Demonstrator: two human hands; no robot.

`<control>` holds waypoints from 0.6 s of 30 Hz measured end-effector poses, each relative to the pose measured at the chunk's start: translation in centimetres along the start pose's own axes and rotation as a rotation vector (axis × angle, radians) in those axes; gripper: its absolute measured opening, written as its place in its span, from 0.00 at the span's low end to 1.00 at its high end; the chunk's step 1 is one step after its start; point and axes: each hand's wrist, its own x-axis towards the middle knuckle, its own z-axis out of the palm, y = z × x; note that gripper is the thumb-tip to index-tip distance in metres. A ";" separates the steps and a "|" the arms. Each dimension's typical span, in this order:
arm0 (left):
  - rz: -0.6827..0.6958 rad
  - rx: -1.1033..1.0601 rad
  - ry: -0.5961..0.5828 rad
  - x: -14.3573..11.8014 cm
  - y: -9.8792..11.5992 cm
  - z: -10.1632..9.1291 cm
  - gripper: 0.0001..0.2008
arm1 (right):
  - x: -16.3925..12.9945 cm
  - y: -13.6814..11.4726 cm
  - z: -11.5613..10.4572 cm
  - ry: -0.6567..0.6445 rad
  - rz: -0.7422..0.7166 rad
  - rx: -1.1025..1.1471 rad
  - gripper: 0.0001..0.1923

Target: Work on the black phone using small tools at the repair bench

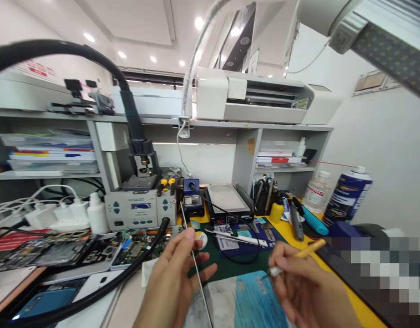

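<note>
At a cluttered repair surface (336,269), the left hand (175,278) pinches a thin wire (196,269) upright while the right hand (298,282) grips a yellow-handled brush (298,256), apparently mid-cleaning, needing steady aim.

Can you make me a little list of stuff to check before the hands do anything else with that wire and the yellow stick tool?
1. Left hand pinches the thin wire: ok.
2. Right hand grips the yellow-handled tool: ok.
3. Tool tip touches the wire: not ok, they are apart.
4. Tool tip hot or cold: cannot tell.
5. Black hose clear of the left hand: ok, it lies beside it.
</note>
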 end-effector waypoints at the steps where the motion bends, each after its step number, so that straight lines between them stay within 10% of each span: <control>1: 0.011 0.017 -0.006 -0.1 0.0 -0.1 0.15 | 0.3 -0.2 0.0 0.021 -0.024 0.019 0.15; 18: 0.027 -0.013 -0.140 0.8 -1.8 -1.4 0.25 | -1.7 0.8 0.7 -0.265 -0.041 -0.239 0.12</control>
